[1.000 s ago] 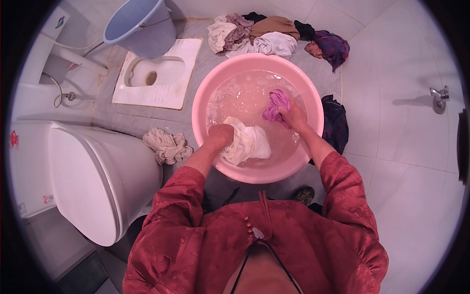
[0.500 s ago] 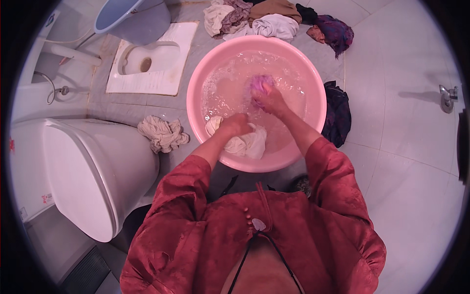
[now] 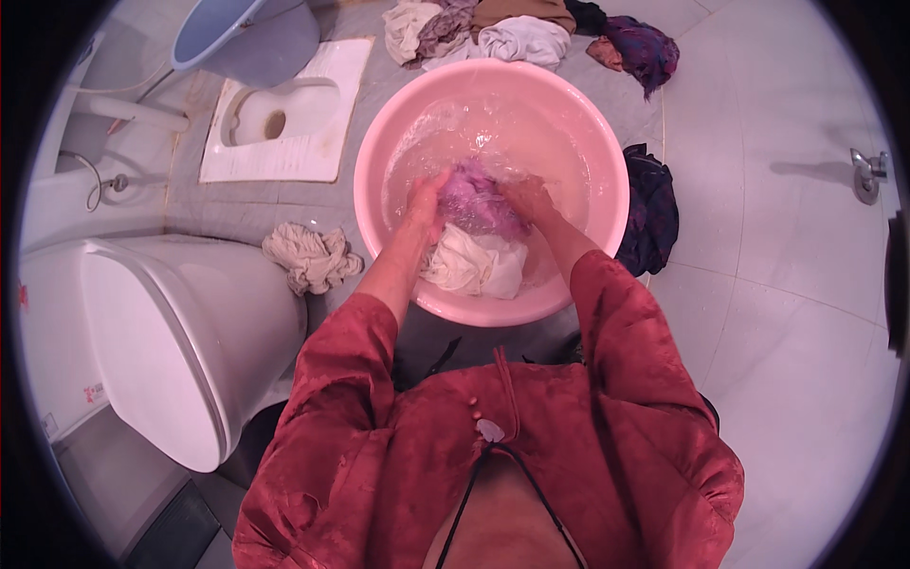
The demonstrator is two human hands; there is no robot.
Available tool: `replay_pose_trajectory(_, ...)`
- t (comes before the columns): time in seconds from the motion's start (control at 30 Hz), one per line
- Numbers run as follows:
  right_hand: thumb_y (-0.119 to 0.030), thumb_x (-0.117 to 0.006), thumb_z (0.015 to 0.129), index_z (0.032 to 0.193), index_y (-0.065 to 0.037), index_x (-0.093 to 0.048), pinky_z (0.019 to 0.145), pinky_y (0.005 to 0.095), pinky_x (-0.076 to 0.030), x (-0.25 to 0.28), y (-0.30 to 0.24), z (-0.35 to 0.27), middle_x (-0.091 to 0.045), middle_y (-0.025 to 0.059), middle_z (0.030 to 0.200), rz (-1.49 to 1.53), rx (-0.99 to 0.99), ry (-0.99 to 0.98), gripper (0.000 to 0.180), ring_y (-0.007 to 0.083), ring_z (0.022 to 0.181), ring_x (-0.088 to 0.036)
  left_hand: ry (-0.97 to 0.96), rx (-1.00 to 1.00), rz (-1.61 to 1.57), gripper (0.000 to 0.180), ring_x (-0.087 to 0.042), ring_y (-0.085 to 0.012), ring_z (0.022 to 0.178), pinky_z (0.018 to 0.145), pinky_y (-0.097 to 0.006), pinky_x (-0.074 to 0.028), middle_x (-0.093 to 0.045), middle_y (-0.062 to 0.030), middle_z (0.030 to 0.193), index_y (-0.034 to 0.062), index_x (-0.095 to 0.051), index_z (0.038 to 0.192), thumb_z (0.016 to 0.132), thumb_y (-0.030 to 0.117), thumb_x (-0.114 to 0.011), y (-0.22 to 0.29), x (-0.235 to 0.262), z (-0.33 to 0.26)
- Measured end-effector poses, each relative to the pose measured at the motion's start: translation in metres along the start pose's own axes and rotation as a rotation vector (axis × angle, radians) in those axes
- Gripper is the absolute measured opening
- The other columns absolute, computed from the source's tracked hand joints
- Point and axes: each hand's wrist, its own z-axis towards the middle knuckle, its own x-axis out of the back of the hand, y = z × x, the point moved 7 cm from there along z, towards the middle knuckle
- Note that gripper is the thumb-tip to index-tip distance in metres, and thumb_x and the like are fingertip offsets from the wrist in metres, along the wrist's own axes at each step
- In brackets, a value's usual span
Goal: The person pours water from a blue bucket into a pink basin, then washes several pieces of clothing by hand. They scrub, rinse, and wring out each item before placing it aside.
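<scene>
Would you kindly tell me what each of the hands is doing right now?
Left hand: closed on the purple cloth in the pink basin.
Right hand: closed on the same cloth.

Head camera looks steeply down, close over pink basin [image 3: 607,228].

Both hands are down in the pink basin [image 3: 607,247], which sits on the tiled floor [image 3: 787,313] with water in it. The left hand [image 3: 425,201] and the right hand [image 3: 527,199] clutch a purple cloth [image 3: 474,201] between them, pressed against it from either side. A white garment [image 3: 474,266] lies soaked just below it. A beige rag [image 3: 308,256] lies beside the white toilet [image 3: 180,351], a dark garment [image 3: 652,211] touches the basin's right rim, and a heap of clothes [image 3: 512,33] lies behind.
</scene>
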Motion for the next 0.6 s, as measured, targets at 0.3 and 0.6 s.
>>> replay_pose_trajectory(0.3,-0.014,-0.06,0.073,0.099,-0.002,-0.058,0.069,0.0324,-0.05,0.129,-0.105,-0.027,-0.063,0.0116,0.087,1.162,0.173,0.113,0.029,0.0165,0.077,-0.06,-0.147,0.291,-0.133,0.071,-0.05,-0.0355,0.117,0.091,-0.052,-0.048,-0.047,-0.0163,0.13,0.0066,-0.042,0.132,0.085,0.059,-0.054,0.019,-0.049,-0.057)
replay_pose_trajectory(0.6,-0.026,-0.06,0.077,0.09,-0.005,-0.056,0.062,0.0351,-0.047,0.174,-0.209,-0.083,-0.056,0.0098,0.071,0.922,0.524,0.11,0.025,0.0235,0.067,-0.059,-0.406,-0.077,-0.379,0.061,-0.057,-0.0273,0.109,0.089,-0.043,-0.05,-0.06,-0.0169,0.115,0.0022,-0.048,0.127,0.094,0.053,-0.04,0.017,-0.04,-0.016)
